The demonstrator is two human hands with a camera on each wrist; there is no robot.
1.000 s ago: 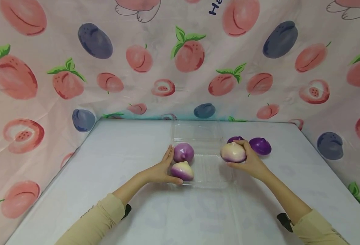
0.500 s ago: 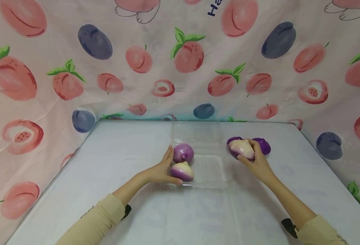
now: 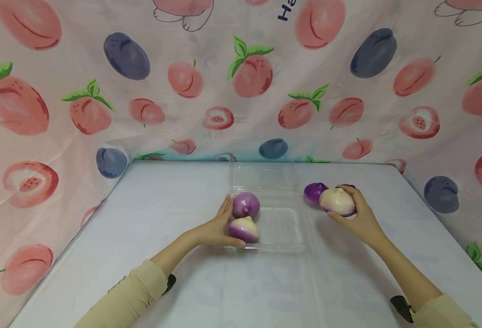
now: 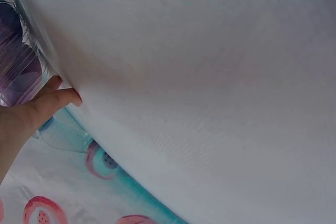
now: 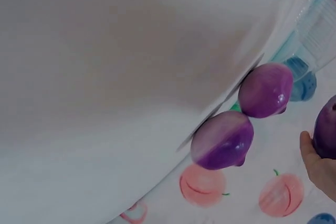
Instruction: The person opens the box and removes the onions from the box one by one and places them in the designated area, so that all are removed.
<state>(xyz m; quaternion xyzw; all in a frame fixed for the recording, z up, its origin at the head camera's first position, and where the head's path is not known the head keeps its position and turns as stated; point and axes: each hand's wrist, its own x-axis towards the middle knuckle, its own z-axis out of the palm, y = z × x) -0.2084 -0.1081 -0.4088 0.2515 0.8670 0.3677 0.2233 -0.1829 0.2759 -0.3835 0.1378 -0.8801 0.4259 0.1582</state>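
In the head view my right hand [image 3: 362, 222] grips a cream-and-purple onion [image 3: 337, 202] above the table, fingers and thumb around its sides. Behind it, one dark purple onion [image 3: 315, 193] stands to the left; another is mostly hidden. The right wrist view shows both purple onions [image 5: 223, 140] side by side. My left hand [image 3: 213, 231] lies along the left side of a clear plastic container [image 3: 283, 225], fingers extended and thumb at its front corner. Inside, at the left, sit a light purple onion [image 3: 246, 205] and a cream-and-purple onion [image 3: 244, 229].
The container's clear lid [image 3: 263, 176] is folded back toward the rear of the white table [image 3: 163, 196]. A fruit-printed cloth [image 3: 241, 118] hangs behind the table and at both sides.
My right hand has carried the cream-and-purple onion rightward from the container's right edge, now covering the far-right purple onion and revealing the other. The left hand has stayed in place.
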